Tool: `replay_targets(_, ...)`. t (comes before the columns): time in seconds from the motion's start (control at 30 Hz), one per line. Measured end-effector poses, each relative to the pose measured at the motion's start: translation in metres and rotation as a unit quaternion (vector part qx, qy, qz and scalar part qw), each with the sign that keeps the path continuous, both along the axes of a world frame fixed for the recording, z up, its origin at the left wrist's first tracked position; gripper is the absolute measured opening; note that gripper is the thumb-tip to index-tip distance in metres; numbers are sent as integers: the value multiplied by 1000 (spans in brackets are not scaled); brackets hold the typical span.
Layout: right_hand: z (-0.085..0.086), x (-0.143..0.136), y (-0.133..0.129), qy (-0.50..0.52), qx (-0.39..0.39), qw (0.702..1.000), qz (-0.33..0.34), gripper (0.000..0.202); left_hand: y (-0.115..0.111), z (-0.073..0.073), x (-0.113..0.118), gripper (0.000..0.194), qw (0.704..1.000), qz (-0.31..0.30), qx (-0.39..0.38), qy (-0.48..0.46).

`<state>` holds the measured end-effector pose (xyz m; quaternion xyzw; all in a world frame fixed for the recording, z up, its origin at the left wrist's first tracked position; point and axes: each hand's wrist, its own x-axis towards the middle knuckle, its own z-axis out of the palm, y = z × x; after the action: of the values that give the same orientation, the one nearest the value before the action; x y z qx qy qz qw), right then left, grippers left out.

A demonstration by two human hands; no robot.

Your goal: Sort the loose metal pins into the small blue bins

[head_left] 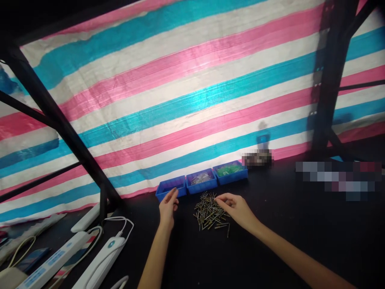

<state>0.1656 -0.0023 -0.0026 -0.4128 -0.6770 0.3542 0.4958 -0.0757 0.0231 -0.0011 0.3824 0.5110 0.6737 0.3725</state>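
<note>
On the black table lies a loose pile of thin metal pieces (209,212), like small screws or pins. My right hand (231,202) is at the pile's upper right edge, thumb and fingers pinched together; what they hold, if anything, is too small to name. Just in front of the left blue bin (161,193) is my left hand (169,204), fingertips drawn together at its front edge, their contents unclear. The middle blue bin (202,186) holds clear or whitish small pieces. Green pieces fill part of the right blue bin (237,177).
White power strips (55,261) with cables lie at the lower left. Black metal frame posts (67,136) stand at left and right. A striped sheet (186,96) hangs behind the table (288,224). Blurred items sit at the back right.
</note>
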Motion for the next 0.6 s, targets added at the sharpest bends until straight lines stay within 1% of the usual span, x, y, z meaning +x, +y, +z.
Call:
replay_targets(0.13,1,-3,-5,4,-6,999,33,26,10,-7,-17,33,997,52,-10,-52)
replay_targets(0.2,1,-4,-6,1,-5,999,40,26,14,-9,-20,26,996,61,-13,-68)
replay_targets(0.27,1,-3,-7,-5,-5,999,40,24,18,-10,-22,23,994,60,-11,-87)
replay_targets(0.43,1,-3,-8,-41,-5,998,50,21,22,-9,-28,28,995,23,0,-101)
replay_targets(0.53,-2,-2,-6,-71,10,996,60,19,21,-8,-30,36,996,-11,5,-85)
replay_targets(0.6,-5,1,-4,-96,22,993,62,18,19,-7,-30,40,997,-23,11,-67)
